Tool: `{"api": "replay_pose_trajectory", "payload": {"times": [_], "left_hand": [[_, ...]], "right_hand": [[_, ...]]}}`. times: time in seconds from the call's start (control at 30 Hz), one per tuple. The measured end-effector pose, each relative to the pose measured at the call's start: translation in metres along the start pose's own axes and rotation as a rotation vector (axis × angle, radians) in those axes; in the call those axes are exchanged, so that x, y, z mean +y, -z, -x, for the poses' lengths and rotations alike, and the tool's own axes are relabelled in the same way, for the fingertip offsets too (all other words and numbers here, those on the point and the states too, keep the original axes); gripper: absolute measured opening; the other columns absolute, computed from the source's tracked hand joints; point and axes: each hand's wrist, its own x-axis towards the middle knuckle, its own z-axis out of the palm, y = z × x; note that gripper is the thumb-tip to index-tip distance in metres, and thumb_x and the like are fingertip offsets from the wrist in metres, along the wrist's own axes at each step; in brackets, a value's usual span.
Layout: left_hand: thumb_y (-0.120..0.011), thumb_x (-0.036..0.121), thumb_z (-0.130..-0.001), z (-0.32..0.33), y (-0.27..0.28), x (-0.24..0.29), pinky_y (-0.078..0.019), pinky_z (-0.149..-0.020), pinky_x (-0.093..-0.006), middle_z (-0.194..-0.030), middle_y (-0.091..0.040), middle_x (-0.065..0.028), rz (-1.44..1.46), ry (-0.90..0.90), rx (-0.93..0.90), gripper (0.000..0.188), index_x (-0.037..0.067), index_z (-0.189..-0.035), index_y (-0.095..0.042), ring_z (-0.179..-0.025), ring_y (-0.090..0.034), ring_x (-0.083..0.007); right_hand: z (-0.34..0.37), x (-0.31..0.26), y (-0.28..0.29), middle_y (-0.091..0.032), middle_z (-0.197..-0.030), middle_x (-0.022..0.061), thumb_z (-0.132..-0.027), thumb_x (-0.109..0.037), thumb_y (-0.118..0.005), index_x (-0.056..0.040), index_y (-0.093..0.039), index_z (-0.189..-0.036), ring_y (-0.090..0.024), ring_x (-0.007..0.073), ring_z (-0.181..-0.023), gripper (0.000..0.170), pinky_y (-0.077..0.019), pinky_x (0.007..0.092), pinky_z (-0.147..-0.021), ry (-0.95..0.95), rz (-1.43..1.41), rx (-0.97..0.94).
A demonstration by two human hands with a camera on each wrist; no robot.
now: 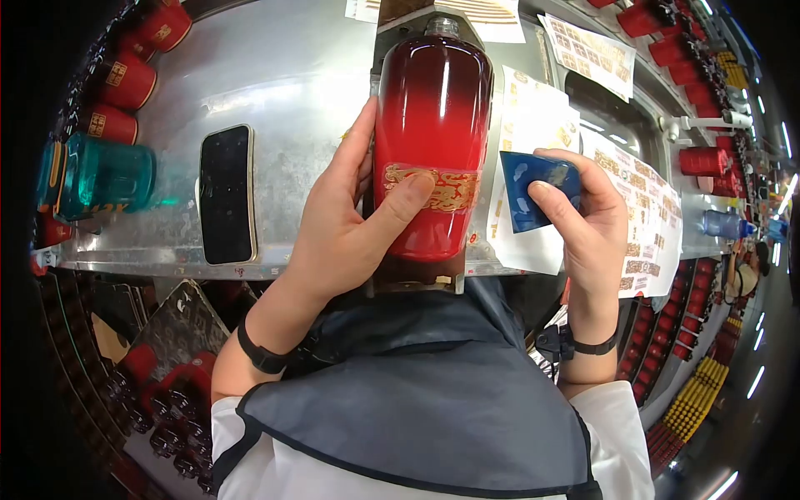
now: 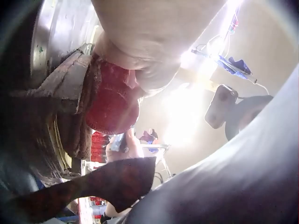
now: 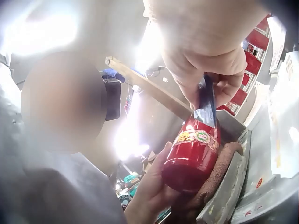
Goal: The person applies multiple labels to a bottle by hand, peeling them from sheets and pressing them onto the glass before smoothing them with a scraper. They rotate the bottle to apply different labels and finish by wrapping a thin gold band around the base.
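Red and dark at the shoulders, a bottle lies neck-away in a cradle at the near edge of the worktop, held by a person's left hand, its thumb on the gold label and its fingers along the bottle's left side. Just right of the bottle, the right hand pinches a blue card between thumb and fingers. Left of both hands, a phone lies by the worktop's near edge.

On the table, the phone lies left of the bottle, paper sheets right.
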Motion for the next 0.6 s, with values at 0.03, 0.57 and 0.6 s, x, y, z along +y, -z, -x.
{"api": "replay_pose_trajectory", "payload": {"times": [0.03,0.57,0.6], "left_hand": [[-0.067,0.020,-0.098,0.000,0.000,0.000,-0.0397,-0.111,-0.0348,-0.144,-0.050,-0.0204,0.003,0.008,0.000,0.080,-0.010,-0.154,-0.019,-0.131,-0.052,-0.0226],[-0.094,0.032,-0.062,0.003,0.011,0.005,-0.0475,-0.101,-0.0422,-0.137,-0.051,-0.0256,-0.738,-0.378,-0.072,0.129,-0.006,-0.156,-0.014,-0.119,-0.057,-0.0387],[-0.094,0.031,-0.062,0.007,0.010,0.010,-0.0486,-0.096,-0.0428,-0.135,-0.052,-0.0253,-0.788,-0.296,-0.071,0.128,-0.005,-0.156,-0.015,-0.114,-0.057,-0.0394]], "right_hand": [[0.000,0.000,0.000,-0.070,-0.104,0.0066,-0.090,0.000,-0.071,0.0032,-0.065,-0.119,-0.065,0.0088,-0.091,0.031,-0.0542,0.0228,-0.081,0.000,-0.001,0.001],[0.015,-0.022,-0.031,-0.069,-0.090,0.0050,-0.068,-0.004,-0.072,-0.0042,-0.074,-0.106,-0.060,0.0227,-0.078,0.038,-0.0455,0.0338,-0.070,0.911,0.758,-0.397],[0.013,-0.026,-0.029,-0.069,-0.090,0.0050,-0.068,-0.004,-0.072,-0.0042,-0.074,-0.106,-0.060,0.0227,-0.078,0.038,-0.0455,0.0338,-0.070,0.912,0.763,-0.406]]}}
